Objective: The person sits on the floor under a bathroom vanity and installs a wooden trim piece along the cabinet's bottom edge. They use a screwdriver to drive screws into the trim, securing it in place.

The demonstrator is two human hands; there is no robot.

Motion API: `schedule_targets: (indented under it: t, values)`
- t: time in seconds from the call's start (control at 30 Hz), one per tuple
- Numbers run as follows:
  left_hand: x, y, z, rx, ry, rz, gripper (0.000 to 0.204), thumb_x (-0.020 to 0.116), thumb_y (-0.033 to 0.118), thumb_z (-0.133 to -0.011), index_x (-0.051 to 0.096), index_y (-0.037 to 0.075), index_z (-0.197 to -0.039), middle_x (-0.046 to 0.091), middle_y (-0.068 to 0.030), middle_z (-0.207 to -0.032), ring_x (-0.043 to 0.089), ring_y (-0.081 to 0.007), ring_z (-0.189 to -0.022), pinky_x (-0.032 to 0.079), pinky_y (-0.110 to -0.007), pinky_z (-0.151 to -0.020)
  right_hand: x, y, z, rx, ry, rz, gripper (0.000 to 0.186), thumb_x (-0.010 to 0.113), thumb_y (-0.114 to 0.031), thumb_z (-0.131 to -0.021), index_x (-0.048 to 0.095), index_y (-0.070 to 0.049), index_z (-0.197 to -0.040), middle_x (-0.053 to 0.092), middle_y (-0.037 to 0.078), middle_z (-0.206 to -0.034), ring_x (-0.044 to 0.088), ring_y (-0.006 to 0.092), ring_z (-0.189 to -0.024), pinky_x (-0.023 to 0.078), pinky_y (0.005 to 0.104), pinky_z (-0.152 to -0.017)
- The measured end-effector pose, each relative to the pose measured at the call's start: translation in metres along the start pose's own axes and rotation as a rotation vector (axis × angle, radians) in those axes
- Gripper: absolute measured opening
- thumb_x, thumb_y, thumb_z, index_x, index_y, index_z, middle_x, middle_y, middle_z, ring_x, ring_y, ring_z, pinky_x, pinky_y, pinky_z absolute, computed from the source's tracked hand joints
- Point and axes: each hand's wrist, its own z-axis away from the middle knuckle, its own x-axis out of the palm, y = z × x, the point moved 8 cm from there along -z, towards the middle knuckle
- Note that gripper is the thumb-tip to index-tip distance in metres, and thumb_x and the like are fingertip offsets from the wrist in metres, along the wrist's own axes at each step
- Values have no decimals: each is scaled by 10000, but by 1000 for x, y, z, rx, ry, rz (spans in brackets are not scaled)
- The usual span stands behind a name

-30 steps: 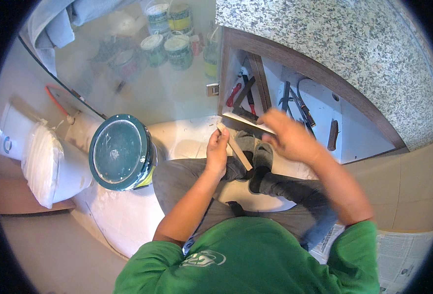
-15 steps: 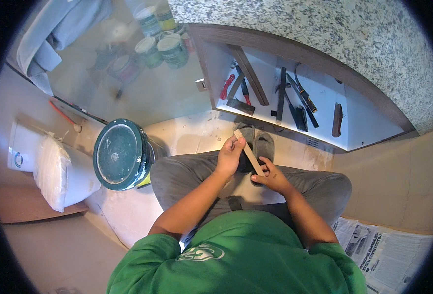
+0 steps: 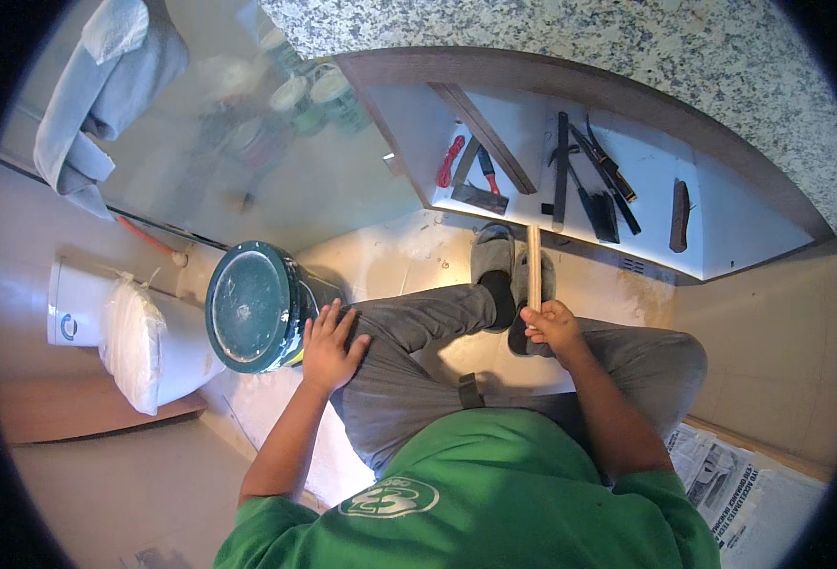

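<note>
In my right hand (image 3: 553, 330) I grip a thin pale wooden strip (image 3: 534, 266) by its lower end, fingers closed round it, the strip pointing up toward the cabinet. My left hand (image 3: 331, 351) has its fingers spread over my grey-trousered left leg, beside a large lidded bucket (image 3: 253, 303) with a dark teal top; it holds nothing. Beyond the strip, a low curved cabinet (image 3: 741, 228) holds a red-handled tool (image 3: 488, 171), a coil of red cord (image 3: 449, 161), several dark tools and dark wooden pieces (image 3: 480, 137).
A granite counter (image 3: 532, 33) tops the cabinet. Paint buckets show through frosted glass (image 3: 257, 180), with a grey cloth (image 3: 106, 100) draped on it. A wrapped toilet (image 3: 134, 351) stands at left, newspaper (image 3: 741, 493) lies at lower right, and my slippered feet (image 3: 491, 261) are before the cabinet.
My left hand has let go of the strip and moved left onto my leg near the bucket. My right hand now holds it alone, raised more upright.
</note>
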Motion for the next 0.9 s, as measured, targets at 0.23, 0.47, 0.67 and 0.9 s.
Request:
schedule_targets:
  t: [0.23,0.47,0.67,0.9]
  values:
    - [70,-59,91,-387,229,911,692,502,459,-1042,358,58,-1587,311,-226,-1644,331,-374,-1503,228,-477,-1237,8,3,2,108,-4,-111,518,821,-463,-878,603,-24,-1046,687,87,-961,693,158,-799,566,285,-701]
    - [138,-48,122,-881,70,2060,741,379,591,-1062,354,70,-1589,461,-167,-1566,447,-337,-1427,331,-406,-1195,5,8,3,126,5,-121,485,821,-482,-868,634,-50,-983,687,79,-899,693,161,-759,572,290,-685]
    - [3,-25,32,-348,393,1232,552,552,353,-1065,489,-23,-1465,579,-169,-1440,550,-237,-1295,415,-361,-1102,-2,10,5,131,9,-142,484,810,-506,-870,640,-68,-989,680,67,-867,688,154,-721,568,275,-654]
    - [-167,59,-155,-93,604,777,361,728,336,-967,686,-1,-1089,749,-158,-1008,716,-210,-894,552,-350,-815,2,3,11,145,-59,-185,505,800,-503,-880,635,-77,-1095,662,45,-875,647,131,-648,549,247,-609]
